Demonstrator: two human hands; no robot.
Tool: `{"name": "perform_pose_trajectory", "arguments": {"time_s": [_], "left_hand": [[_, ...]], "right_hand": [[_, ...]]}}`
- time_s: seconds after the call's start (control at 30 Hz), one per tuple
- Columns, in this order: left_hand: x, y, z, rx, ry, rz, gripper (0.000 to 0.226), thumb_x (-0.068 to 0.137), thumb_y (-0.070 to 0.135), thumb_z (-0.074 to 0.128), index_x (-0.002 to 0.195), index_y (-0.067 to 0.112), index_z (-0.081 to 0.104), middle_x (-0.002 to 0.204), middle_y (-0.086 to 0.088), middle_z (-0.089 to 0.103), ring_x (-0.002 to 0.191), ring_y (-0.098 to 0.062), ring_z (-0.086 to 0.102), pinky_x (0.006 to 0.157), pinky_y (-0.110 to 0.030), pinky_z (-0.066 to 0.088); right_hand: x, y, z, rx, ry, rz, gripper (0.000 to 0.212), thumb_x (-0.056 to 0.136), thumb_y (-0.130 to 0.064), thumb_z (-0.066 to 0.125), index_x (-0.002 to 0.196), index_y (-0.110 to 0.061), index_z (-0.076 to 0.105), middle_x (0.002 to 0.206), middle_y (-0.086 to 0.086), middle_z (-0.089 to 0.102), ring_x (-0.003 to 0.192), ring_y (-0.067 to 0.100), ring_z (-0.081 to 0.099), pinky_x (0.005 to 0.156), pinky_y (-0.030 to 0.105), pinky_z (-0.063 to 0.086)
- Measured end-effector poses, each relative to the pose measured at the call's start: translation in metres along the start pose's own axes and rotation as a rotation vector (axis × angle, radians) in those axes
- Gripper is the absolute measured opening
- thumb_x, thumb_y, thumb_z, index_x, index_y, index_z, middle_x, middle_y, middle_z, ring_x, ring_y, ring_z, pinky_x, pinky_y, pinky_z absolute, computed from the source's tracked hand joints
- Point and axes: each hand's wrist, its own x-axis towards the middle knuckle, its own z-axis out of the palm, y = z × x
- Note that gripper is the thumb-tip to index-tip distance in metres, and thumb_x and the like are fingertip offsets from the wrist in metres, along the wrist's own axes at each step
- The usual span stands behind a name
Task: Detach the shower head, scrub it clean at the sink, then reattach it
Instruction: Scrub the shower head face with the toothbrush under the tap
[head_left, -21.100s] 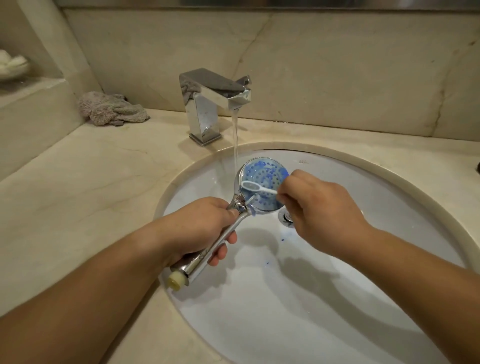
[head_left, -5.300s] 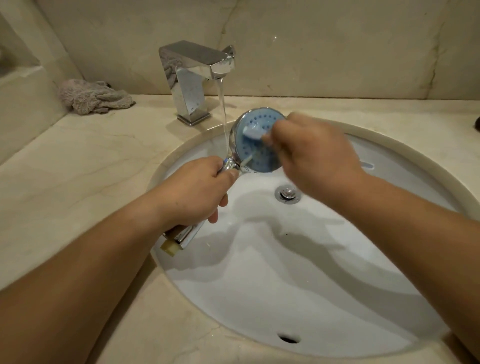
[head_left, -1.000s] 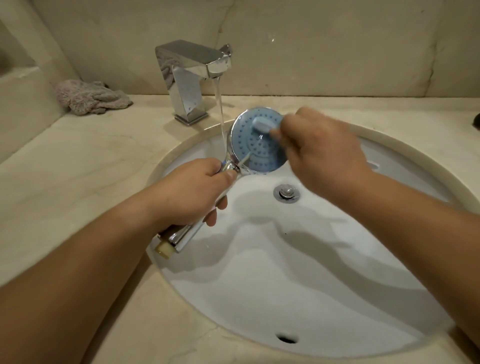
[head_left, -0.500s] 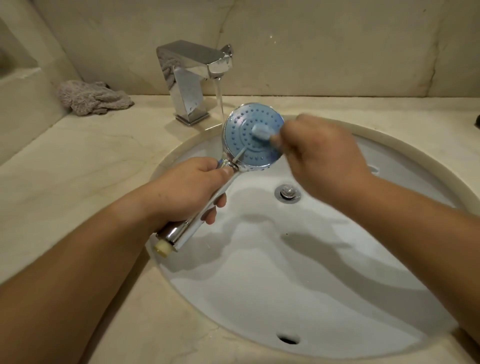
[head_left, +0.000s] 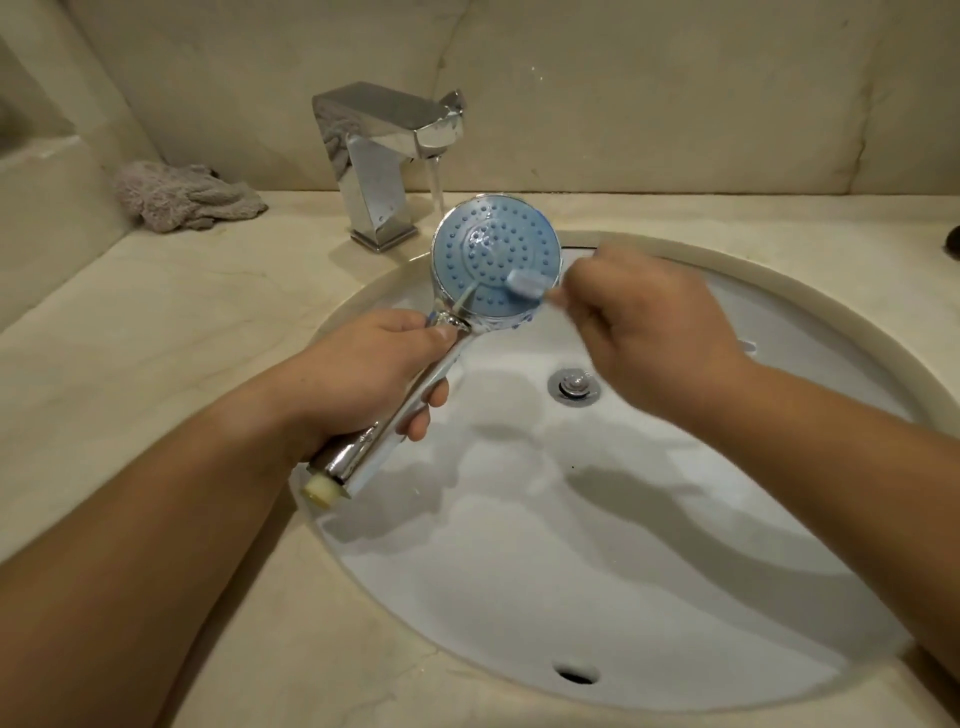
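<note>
Counter (head_left: 156, 332): we record beige marble around the basin.
Sink (head_left: 519, 571): white oval bowl set in the counter, drain (head_left: 573, 384) near its back.
Tap (head_left: 387, 156): chrome, at the counter's back edge, water running.
Cloth (head_left: 182, 200): grey, crumpled, at the back left corner.
Shower head (head_left: 493, 254): over the sink's back left rim, blue face towards us.
Left hand (head_left: 363, 374): we note it curled around the chrome handle.
Right hand (head_left: 649, 327): blurred, pinching the toothbrush.
Toothbrush (head_left: 527, 283): bristles on the blue face's lower right.
</note>
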Motion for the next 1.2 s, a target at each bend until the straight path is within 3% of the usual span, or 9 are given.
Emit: {"name": "perform_pose_trajectory", "arguments": {"time_s": [0.07,0.17,0.3,0.4,0.53,0.63,0.97,1.1,1.2], "left_hand": [[0.001,-0.001,0.0,-0.006,-0.006,0.002,0.026,0.108,0.027,0.045,0.095,0.007,0.055,0.064,-0.004,0.062,0.047,-0.022,0.053,0.052,-0.031,0.042],[0.001,-0.001,-0.002,-0.044,0.011,0.008,0.026,0.108,0.027,0.047,0.097,0.005,0.055,0.064,-0.007,0.061,0.046,-0.023,0.052,0.049,-0.029,0.042],[0.002,-0.003,-0.003,-0.041,0.0,0.001,0.026,0.108,0.027,0.047,0.095,0.006,0.055,0.065,-0.008,0.061,0.046,-0.023,0.052,0.049,-0.029,0.042],[0.003,-0.003,-0.004,-0.07,0.009,0.007,0.026,0.108,0.028,0.046,0.095,0.007,0.054,0.065,-0.008,0.06,0.046,-0.024,0.051,0.051,-0.03,0.041],[0.003,-0.004,-0.003,-0.037,0.023,0.008,0.027,0.108,0.029,0.047,0.092,0.007,0.054,0.065,-0.009,0.061,0.047,-0.026,0.053,0.053,-0.031,0.042],[0.004,-0.003,-0.001,-0.053,0.013,0.007,0.028,0.108,0.029,0.047,0.092,0.009,0.054,0.066,-0.008,0.061,0.048,-0.025,0.054,0.053,-0.031,0.042],[0.0,-0.001,0.002,-0.049,-0.012,0.003,0.027,0.108,0.028,0.045,0.091,0.009,0.053,0.063,-0.005,0.061,0.046,-0.021,0.054,0.049,-0.03,0.042],[-0.001,0.001,-0.001,-0.05,0.004,0.004,0.026,0.108,0.028,0.046,0.095,0.007,0.054,0.065,-0.007,0.061,0.046,-0.022,0.053,0.05,-0.029,0.042],[-0.003,0.006,0.002,-0.007,-0.019,0.035,0.027,0.108,0.028,0.046,0.092,0.008,0.055,0.067,-0.007,0.062,0.047,-0.022,0.054,0.052,-0.031,0.043]], "right_hand": [[-0.003,-0.002,0.002,0.007,-0.027,-0.036,0.027,0.096,-0.029,0.048,0.076,-0.012,0.052,0.071,0.004,0.048,0.058,0.03,0.046,0.049,0.033,0.037],[0.005,0.01,-0.002,0.019,0.059,0.115,0.028,0.098,-0.031,0.047,0.075,-0.015,0.048,0.071,0.001,0.044,0.06,0.03,0.044,0.051,0.038,0.04],[-0.003,0.0,0.004,0.022,-0.016,-0.03,0.028,0.097,-0.029,0.049,0.076,-0.011,0.053,0.07,0.004,0.048,0.058,0.03,0.047,0.049,0.034,0.039],[0.006,0.008,0.001,0.015,0.063,0.114,0.029,0.098,-0.03,0.047,0.076,-0.012,0.05,0.071,-0.001,0.042,0.06,0.031,0.045,0.051,0.036,0.038],[-0.002,-0.005,0.007,-0.003,-0.017,-0.027,0.029,0.096,-0.03,0.046,0.076,-0.011,0.051,0.07,0.004,0.047,0.057,0.027,0.04,0.049,0.031,0.033],[0.004,-0.002,0.004,0.003,0.056,0.091,0.029,0.097,-0.031,0.047,0.077,-0.011,0.052,0.071,0.0,0.043,0.057,0.028,0.041,0.049,0.031,0.031],[0.0,-0.02,0.013,0.022,-0.005,-0.048,0.029,0.097,-0.028,0.047,0.076,-0.009,0.053,0.072,0.006,0.051,0.058,0.024,0.039,0.047,0.031,0.034],[0.004,0.013,0.002,-0.016,0.035,0.163,0.028,0.098,-0.029,0.048,0.076,-0.013,0.048,0.074,0.006,0.049,0.062,0.032,0.046,0.053,0.039,0.042],[0.006,0.023,0.001,-0.024,0.0,0.242,0.029,0.099,-0.032,0.047,0.074,-0.02,0.039,0.071,0.0,0.043,0.064,0.03,0.043,0.055,0.036,0.036]]}}
